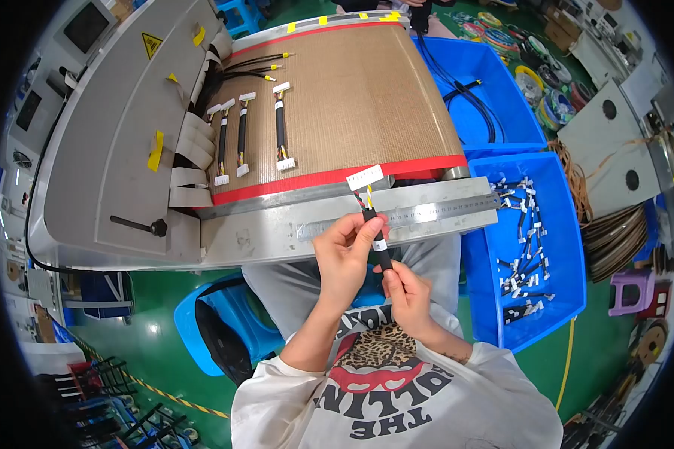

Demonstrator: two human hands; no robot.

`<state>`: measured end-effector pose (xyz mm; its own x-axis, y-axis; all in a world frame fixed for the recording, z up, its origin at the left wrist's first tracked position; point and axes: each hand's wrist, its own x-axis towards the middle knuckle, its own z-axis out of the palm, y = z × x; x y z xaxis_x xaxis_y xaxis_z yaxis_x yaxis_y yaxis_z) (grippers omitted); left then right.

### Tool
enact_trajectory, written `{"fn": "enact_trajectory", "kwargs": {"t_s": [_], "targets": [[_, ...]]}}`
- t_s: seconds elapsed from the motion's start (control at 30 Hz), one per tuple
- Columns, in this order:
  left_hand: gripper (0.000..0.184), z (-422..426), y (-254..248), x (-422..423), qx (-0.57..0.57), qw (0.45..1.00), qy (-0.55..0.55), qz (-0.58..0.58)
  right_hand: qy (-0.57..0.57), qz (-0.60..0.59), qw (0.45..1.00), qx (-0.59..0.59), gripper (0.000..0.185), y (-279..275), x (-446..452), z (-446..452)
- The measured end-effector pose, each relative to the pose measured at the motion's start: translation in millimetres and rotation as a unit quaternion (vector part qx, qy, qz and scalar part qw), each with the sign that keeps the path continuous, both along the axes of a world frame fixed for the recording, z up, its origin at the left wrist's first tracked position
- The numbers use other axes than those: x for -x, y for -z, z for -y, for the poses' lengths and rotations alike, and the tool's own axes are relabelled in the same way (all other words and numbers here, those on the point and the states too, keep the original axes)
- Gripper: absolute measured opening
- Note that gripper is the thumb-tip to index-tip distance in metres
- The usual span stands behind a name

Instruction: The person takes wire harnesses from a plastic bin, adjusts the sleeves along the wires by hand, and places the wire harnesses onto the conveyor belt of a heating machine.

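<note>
Between my hands is a short black-sleeved cable point(380, 244) with a white connector point(365, 176) at its upper end, where red, black and yellow wires show. My left hand point(347, 243) pinches the sleeve just below the wires. Lower down, my right hand point(407, 290) has its fingers closed round the sleeve's bottom end, which is hidden. The cable is held over the front edge of the metal ledge, near a steel ruler point(434, 210). Several similar cables point(280, 123) lie on the brown mesh belt point(352, 90), left of my hands.
A blue bin point(569, 247) with many short cables stands at the right. Behind it, another blue bin point(528, 127) holds long black cables. The machine's grey housing point(112, 150) rises at the left, with a black handle point(157, 228). A blue stool point(195, 337) is below.
</note>
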<state>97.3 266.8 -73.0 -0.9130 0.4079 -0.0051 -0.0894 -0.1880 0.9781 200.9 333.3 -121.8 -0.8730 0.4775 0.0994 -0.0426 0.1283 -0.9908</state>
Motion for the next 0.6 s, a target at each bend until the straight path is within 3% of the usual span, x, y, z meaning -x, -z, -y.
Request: {"fn": "enact_trajectory", "kwargs": {"t_s": [0.1, 0.2, 0.3, 0.37, 0.47, 0.57, 0.6], "targets": [[0.013, 5, -3, 4, 0.005, 0.999, 0.036, 0.035, -0.103, 0.067, 0.991, 0.049, 0.023, -3, -3, -15], [0.012, 14, -5, 2, 0.012, 0.993, 0.110, 0.046, -0.077, -0.007, 0.997, 0.014, 0.044, -24, 2, -48], [0.012, 20, -8, -3, 0.038, 0.977, 0.196, 0.068, -0.019, -0.083, 0.988, -0.127, 0.048, -62, 14, -81], [0.015, 19, -12, -7, 0.063, 0.964, 0.246, 0.075, -0.095, -0.082, 0.976, -0.179, 0.036, -83, 24, -89], [0.019, 17, -13, -13, 0.065, 0.960, 0.265, 0.068, -0.306, 0.044, 0.936, -0.169, 0.021, -84, 33, -107], [0.025, 19, -12, -14, 0.045, 0.946, 0.304, 0.098, -0.259, 0.099, 0.960, 0.028, 0.014, -90, 28, -98], [0.027, 20, -10, -14, 0.034, 0.939, 0.323, 0.114, -0.248, 0.093, 0.964, 0.032, 0.013, -89, 28, -97]]}}
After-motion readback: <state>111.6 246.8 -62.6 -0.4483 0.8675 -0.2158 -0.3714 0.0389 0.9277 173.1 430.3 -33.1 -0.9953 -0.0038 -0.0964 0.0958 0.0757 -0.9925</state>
